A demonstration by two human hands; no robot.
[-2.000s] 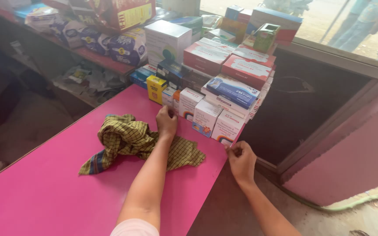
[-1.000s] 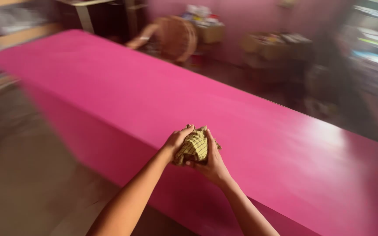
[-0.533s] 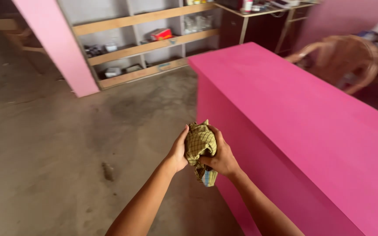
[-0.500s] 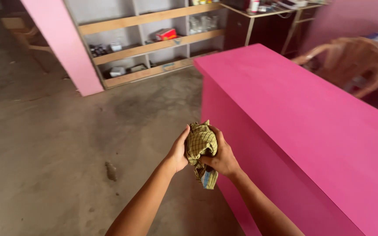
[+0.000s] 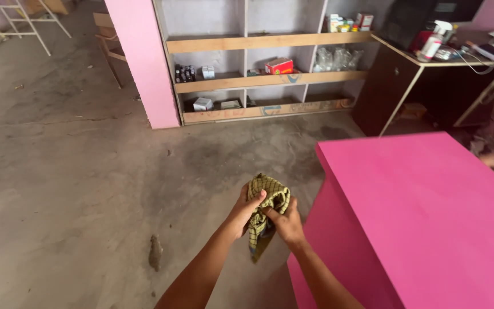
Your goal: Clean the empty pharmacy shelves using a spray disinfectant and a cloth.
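**Cloth bunched in both hands, off the table**

Cloth: a yellow-green checked fabric rag (image 5: 267,201), wadded into a tight ball with one loose tail hanging down below the hands. It is held in the air over the grey concrete floor (image 5: 75,171), just beside the near corner of the bright pink flat-topped table (image 5: 430,212), not touching it.

Left hand (image 5: 246,207): grip clamped on the left side of the wad, thumb over the top. Right hand (image 5: 284,220): grip clamped on the right and lower part, fingers curled into the fabric. The hands touch each other around the cloth.

Progress, as judged: the gathering-up looks done, since no part of the rag lies on the table top. The rag has not been set down or put away anywhere; it is in hand.

Farther off: a wooden shelf unit (image 5: 270,77) against the wall beside a pink pillar (image 5: 141,63), carrying a few small boxes and bottles. To its right, a dark cabinet (image 5: 395,86) with a white spray bottle (image 5: 434,39) on top.
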